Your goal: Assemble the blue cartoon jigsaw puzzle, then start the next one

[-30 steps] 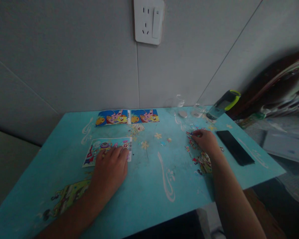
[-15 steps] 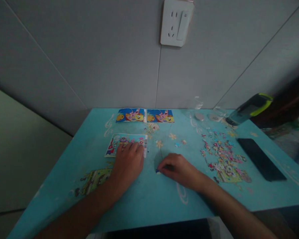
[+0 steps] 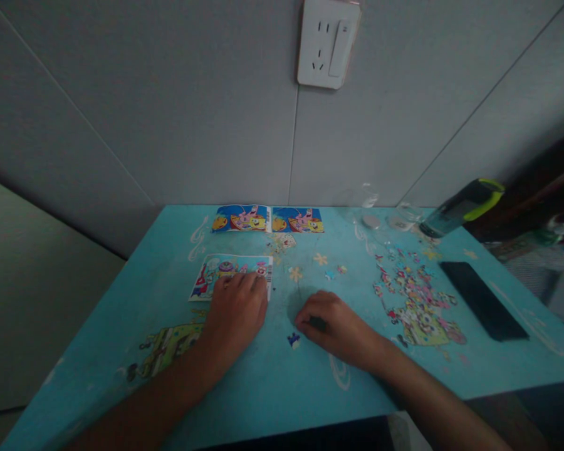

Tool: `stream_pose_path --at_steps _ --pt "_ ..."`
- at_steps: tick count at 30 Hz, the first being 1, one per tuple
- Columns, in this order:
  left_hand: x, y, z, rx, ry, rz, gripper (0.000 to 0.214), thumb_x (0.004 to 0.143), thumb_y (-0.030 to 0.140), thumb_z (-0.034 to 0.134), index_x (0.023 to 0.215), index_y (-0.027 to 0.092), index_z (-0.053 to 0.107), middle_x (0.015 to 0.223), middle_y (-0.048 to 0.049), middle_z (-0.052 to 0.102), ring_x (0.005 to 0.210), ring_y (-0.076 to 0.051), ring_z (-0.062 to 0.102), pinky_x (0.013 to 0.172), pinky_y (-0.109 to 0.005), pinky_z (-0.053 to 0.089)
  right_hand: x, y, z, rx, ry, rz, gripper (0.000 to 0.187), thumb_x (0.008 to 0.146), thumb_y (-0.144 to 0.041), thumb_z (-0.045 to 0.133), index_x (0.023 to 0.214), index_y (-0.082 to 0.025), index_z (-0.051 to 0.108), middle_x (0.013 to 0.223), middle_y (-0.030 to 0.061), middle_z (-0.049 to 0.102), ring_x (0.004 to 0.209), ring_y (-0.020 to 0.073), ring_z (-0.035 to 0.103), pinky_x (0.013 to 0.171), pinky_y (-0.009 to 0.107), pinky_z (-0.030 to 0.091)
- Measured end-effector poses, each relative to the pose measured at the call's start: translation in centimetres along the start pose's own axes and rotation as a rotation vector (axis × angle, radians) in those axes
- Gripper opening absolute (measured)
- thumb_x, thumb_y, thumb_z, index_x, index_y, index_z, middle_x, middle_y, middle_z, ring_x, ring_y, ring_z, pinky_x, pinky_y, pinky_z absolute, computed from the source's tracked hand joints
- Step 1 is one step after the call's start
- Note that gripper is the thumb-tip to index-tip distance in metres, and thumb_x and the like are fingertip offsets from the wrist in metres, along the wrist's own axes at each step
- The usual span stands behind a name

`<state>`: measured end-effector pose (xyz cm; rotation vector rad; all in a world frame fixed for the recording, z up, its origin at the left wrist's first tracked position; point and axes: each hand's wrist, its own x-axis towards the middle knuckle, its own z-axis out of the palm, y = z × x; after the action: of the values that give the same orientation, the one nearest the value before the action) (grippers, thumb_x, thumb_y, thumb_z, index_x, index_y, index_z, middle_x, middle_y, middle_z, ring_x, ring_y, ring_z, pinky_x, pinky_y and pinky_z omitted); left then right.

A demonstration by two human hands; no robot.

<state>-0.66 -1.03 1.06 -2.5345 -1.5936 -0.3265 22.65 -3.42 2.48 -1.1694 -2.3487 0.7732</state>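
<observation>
My left hand (image 3: 239, 311) lies with loosely bent fingers over the lower right of a picture card (image 3: 207, 275) with colourful cartoon figures. Its fingertips are partly hidden; it seems to rest on the card rather than grip it. Just right of the table's middle, my right hand (image 3: 331, 326) has thumb and forefinger brought together, with nothing visible between them. A small dark blue and white jigsaw piece (image 3: 293, 340) lies on the table just below and left of those fingertips, apart from them.
Many loose jigsaw pieces (image 3: 404, 275) are heaped at the right, beside a black flat slab (image 3: 484, 300). A tilted bottle (image 3: 455, 207) and clear containers (image 3: 407, 216) stand behind. Two blue picture cards (image 3: 298, 220) lie by the wall. The light blue tabletop (image 3: 263, 401) carries printed cartoon figures.
The jigsaw piece was at my right fingertips and now lies apart from them, more of it showing. My left hand stays on the card. The whole view has shifted slightly.
</observation>
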Motion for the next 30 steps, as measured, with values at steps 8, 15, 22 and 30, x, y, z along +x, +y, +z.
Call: stream_pose_path --at_steps 8,15,22,30 --pt "-0.2 0.1 0.1 0.007 0.012 0.001 0.022 0.099 0.022 0.046 0.107 0.020 0.067 0.109 -0.0116 0.067 0.106 -0.029 0.058 0.091 -0.049 0.040 -0.2 6.5 -2.7 -0.389 0.304 0.272 0.024 0.096 -0.027 0.056 0.111 -0.020 0.074 0.099 0.0093 0.070 0.096 0.0242 0.063 0.092 0.038 0.048" --pt "-0.4 0.6 0.1 -0.046 0.004 0.010 0.025 0.098 0.021 0.046 0.115 0.019 0.064 0.113 -0.0124 0.065 0.112 -0.029 0.056 0.094 -0.048 0.040 -0.2 7.6 -2.7 -0.371 0.294 0.284 0.025 0.093 -0.035 0.059 0.106 -0.020 0.074 0.100 0.0099 0.070 0.094 0.0261 0.064 0.091 0.041 0.049" --pt "-0.6 0.7 0.1 -0.059 0.000 0.014 0.024 0.098 0.023 0.049 0.116 0.019 0.064 0.112 -0.0127 0.065 0.113 -0.030 0.055 0.095 -0.049 0.039 -0.3 9.6 -3.2 -0.336 0.300 0.335 0.026 0.091 -0.039 0.061 0.104 -0.021 0.074 0.097 0.0083 0.071 0.089 0.0254 0.066 0.084 0.039 0.050" --pt "-0.6 0.6 0.0 -0.068 -0.005 0.024 0.025 0.098 0.022 0.048 0.116 0.018 0.064 0.113 -0.0130 0.064 0.113 -0.030 0.055 0.095 -0.050 0.039 -1.2 12.6 -5.4 -0.402 0.376 0.451 0.028 0.090 -0.038 0.060 0.105 -0.019 0.075 0.098 0.0092 0.072 0.083 0.0244 0.066 0.080 0.038 0.050"
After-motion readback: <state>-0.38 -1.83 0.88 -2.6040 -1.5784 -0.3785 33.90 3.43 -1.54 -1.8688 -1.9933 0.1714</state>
